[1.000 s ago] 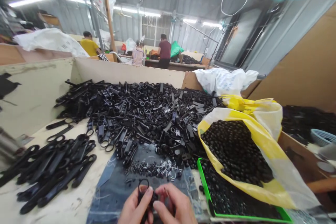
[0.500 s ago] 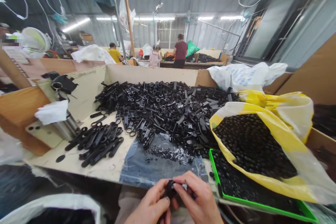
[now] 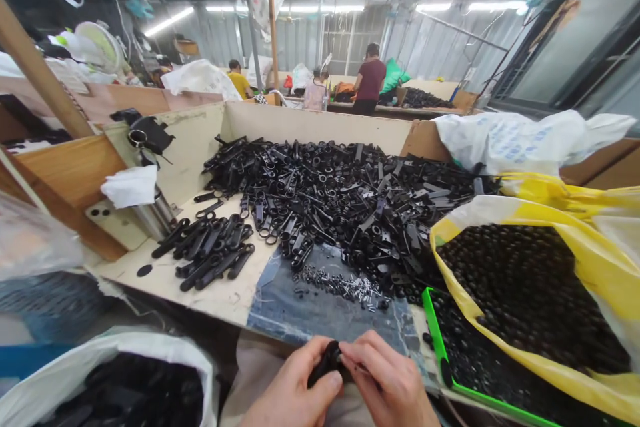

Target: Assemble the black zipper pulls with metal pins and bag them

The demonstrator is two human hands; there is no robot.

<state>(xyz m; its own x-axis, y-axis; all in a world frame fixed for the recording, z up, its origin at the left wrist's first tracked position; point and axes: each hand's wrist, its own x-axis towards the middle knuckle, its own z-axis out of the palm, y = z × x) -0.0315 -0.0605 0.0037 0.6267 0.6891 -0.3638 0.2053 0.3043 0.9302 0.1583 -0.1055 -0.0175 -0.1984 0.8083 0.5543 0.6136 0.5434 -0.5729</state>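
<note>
My left hand [image 3: 295, 390] is closed around a black plastic part [image 3: 327, 360], held low over my lap at the table's front edge. Against the right side of that part, my right hand [image 3: 387, 377] has its thumb and fingers pinched together; whatever sits between the tips is hidden. Just beyond the hands, a dark blue cloth [image 3: 280, 310] carries small metal pins [image 3: 367, 290] and tiny black pieces [image 3: 320, 277]. Behind it rises a large heap of black plastic parts [image 3: 320, 193], many with ring-shaped ends. Longer handle-like pieces [image 3: 215, 250] lie in a smaller pile to the left.
At right, a yellow-and-white sack [image 3: 465, 297] of small round black pieces rests over a green-edged tray [image 3: 437, 333]. A white sack [image 3: 200, 353] of black parts stands lower left. A phone [image 3: 117, 227] leans by a metal cup [image 3: 157, 213]. People work farther back.
The view has turned left and tilted down slightly, showing more of the lower-left sack. Both hands stay together at the black part, the right fingers now pressed closer on its side.
</note>
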